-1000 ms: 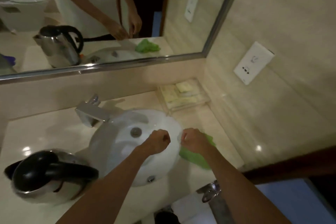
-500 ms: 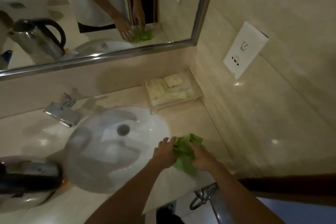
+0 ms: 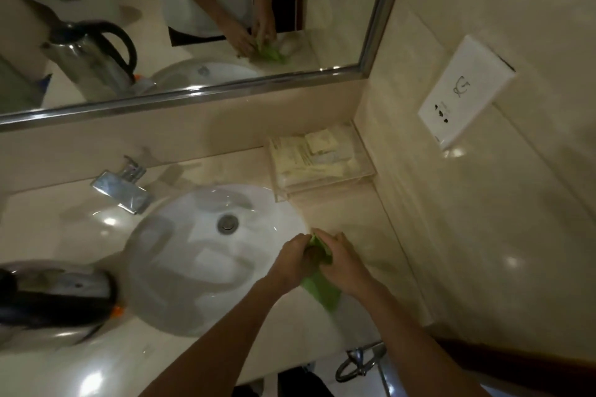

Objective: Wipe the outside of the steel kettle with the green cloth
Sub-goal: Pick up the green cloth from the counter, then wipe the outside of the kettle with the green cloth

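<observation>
The green cloth (image 3: 322, 290) is bunched between both my hands over the counter, just right of the white sink bowl. My left hand (image 3: 295, 263) grips its left side and my right hand (image 3: 343, 264) grips its right side; a strip hangs down below them. The steel kettle (image 3: 54, 296) with a black handle and lid stands at the far left edge of the counter, partly cut off and blurred, well away from both hands. Its reflection shows in the mirror.
The white sink bowl (image 3: 180, 267) with a chrome drain fills the counter's middle, with a chrome faucet (image 3: 124, 185) behind it. A clear tray (image 3: 322, 167) of packets sits in the back right corner. A mirror and a wall socket plate (image 3: 464, 93) are above.
My hands went from closed fists near the cloth to gathering it, and now hold it bunched tightly between them. The view shifted right, so the kettle slid to the left edge.
</observation>
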`<state>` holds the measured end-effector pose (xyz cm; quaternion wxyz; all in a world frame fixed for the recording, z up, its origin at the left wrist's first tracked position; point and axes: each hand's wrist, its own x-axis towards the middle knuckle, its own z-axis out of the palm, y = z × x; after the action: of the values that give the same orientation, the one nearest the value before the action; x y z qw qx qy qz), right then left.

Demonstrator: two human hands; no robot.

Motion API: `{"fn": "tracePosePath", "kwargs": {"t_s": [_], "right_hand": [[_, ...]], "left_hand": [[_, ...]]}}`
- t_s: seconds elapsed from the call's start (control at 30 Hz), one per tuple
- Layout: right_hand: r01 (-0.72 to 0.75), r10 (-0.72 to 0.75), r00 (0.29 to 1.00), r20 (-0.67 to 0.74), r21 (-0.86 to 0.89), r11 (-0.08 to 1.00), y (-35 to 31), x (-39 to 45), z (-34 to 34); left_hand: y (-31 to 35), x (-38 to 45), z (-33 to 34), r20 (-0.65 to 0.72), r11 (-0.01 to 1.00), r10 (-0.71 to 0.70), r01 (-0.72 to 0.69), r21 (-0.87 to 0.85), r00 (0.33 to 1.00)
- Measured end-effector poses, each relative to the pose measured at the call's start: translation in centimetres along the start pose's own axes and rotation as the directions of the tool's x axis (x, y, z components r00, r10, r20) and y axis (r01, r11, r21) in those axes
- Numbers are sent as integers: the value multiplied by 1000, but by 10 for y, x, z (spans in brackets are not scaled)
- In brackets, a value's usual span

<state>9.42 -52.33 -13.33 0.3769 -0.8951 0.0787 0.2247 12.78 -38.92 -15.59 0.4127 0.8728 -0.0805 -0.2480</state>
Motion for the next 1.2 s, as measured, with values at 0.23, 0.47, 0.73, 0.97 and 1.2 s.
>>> {"fn": "tracePosePath", "kwargs": {"t_s": [0.23, 0.47, 0.73, 0.97, 1.2], "right_hand": [[321, -316, 947, 59, -200, 926, -91, 15, -12], [432, -426, 902, 68, -137, 891, -176, 0, 42], [287, -285, 957, -51, 306, 908, -248, -43, 128], [131, -80, 989, -120, 512, 849, -274, -71, 181], [62, 14, 992, -123, 591, 804, -277, -82, 224]], "left_hand": [[-6, -57, -91, -201, 991, 130, -134, -5, 971], [-57, -116, -174, -417, 999, 1, -15, -30, 909], [-130, -196, -238, -835, 860, -59, 453, 236, 547], [-174, -220, -246, -761, 861, -307, 507, 34, 572], [-205, -253, -263, -645, 959, -17, 194, 205, 764]]}}
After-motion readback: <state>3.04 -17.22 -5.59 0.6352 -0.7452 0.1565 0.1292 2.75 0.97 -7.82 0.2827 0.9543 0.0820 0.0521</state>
